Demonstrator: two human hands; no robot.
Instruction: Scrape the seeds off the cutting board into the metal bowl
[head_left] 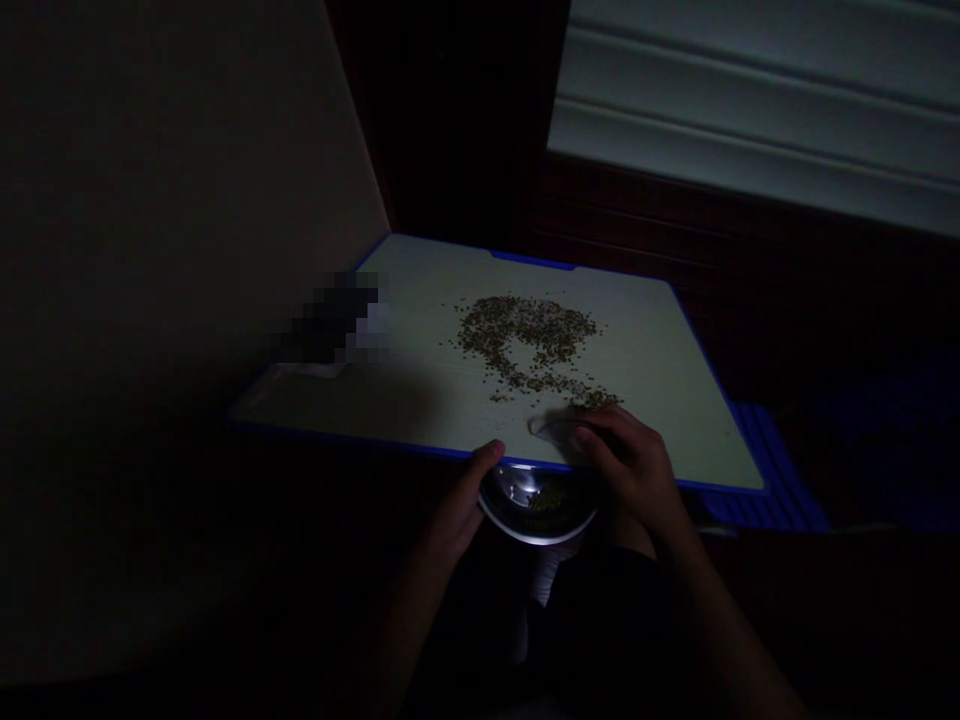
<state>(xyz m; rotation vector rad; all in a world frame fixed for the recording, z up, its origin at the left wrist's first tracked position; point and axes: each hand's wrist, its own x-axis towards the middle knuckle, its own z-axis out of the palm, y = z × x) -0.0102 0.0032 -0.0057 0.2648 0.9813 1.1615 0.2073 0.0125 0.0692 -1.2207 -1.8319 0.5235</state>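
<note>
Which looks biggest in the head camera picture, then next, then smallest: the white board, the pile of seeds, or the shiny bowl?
1. White board, by far.
2. Pile of seeds.
3. Shiny bowl, partly hidden by both hands and nearer the camera, so its spot below the seeds is unsure.

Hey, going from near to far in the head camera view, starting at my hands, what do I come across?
Metal bowl held by the left hand → right hand at the board's near edge → scattered seeds → far edge of the board → window blind.

desk [420, 400]: pale cream top, bright blue edge band
seeds [529, 340]: olive-brown specks, scattered in a loose ring
bowl [536, 500]: shiny silver metal, greenish-brown seeds inside
shutter [757, 110]: pale grey-white, horizontal ribs
wall [172, 200]: dull beige, in shadow
crate [765, 470]: blue, ribbed
</note>
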